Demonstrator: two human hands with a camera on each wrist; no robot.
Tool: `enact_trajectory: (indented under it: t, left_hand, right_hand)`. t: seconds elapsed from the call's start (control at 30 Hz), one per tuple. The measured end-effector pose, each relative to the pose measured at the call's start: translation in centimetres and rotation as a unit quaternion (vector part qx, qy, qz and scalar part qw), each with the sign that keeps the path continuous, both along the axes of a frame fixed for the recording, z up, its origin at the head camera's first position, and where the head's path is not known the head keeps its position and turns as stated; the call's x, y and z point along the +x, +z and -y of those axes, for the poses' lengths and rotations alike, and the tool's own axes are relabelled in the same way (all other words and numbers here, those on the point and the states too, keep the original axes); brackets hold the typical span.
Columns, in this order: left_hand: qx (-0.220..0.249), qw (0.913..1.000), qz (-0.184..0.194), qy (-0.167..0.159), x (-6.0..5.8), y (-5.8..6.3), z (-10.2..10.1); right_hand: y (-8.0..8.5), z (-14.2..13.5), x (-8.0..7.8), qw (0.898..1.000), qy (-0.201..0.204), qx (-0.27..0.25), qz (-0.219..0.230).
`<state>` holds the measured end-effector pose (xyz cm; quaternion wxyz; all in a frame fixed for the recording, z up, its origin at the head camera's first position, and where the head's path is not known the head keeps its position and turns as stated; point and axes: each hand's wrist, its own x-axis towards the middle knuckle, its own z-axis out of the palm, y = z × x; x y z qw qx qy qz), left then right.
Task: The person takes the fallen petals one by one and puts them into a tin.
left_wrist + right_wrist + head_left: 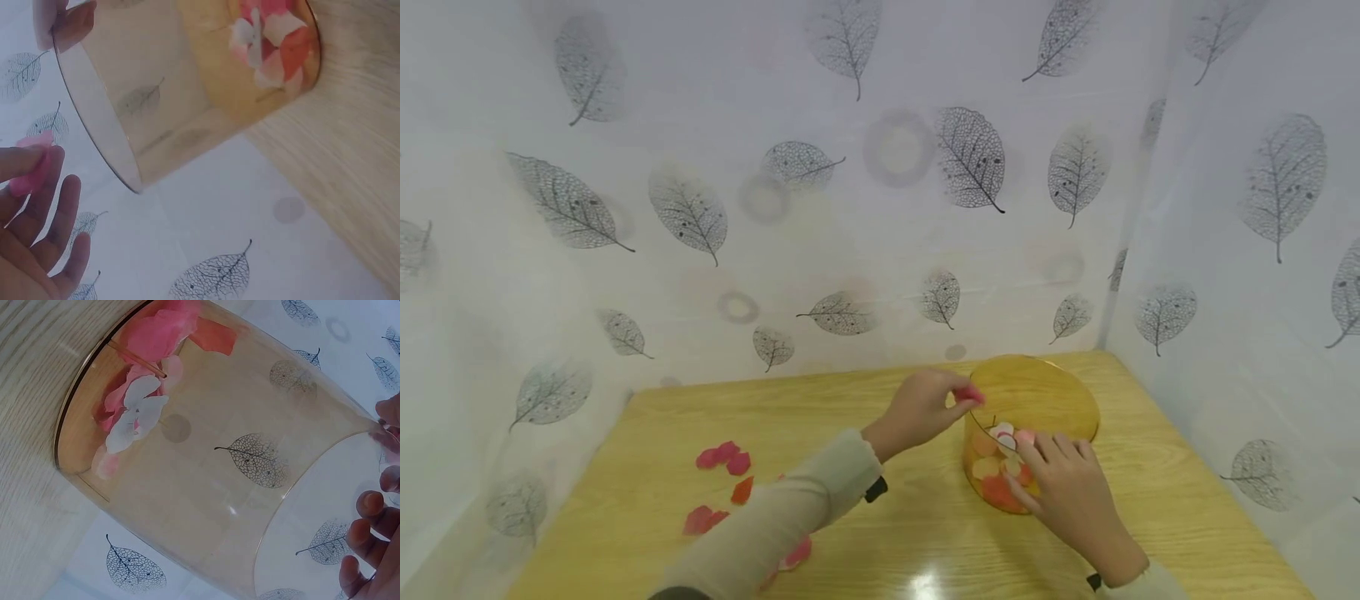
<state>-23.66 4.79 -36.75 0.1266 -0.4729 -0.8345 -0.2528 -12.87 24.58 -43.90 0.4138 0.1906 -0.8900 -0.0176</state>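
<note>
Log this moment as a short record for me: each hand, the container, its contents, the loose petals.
Left hand: pinches a pink petal beside the container's open top
Right hand: holds the near rim
Container: clear amber cylinder, upright
Contents: pink and orange-red petals, white flower
Loose petals: pink and red, on the wooden table's left side, partly behind the left sleeve

Left arm (pixel 782 517) outstretched, left hand (pixel 921 410) pinching between thumb (pixel 19 164) and forefinger (pixel 46 187), right hand (pixel 1071 496), thumb apart from fingers (pixel 369 537)
</note>
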Motion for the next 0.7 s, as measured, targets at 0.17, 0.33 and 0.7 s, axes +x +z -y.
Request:
enact_trajectory:
  t: [0.17, 0.33, 0.7]
  left_hand:
    - [-0.062, 0.9964, -0.057, -0.012, 0.4, 0.0, -2.1]
    - [-0.112, 0.9925, -0.048, -0.013, 0.4, -0.4, -3.3]
    - [-0.219, 0.9755, -0.009, 0.016, 0.9, -0.6, -8.1]
  right_hand:
    - [0.0, 0.1, 0.1, 1.0, 0.003, 0.004, -0.008]
    - [0.0, 0.2, 0.0, 1.0, 0.008, 0.005, -0.015]
    - [0.1, 0.0, 0.0, 1.0, 0.003, 0.006, -0.016]
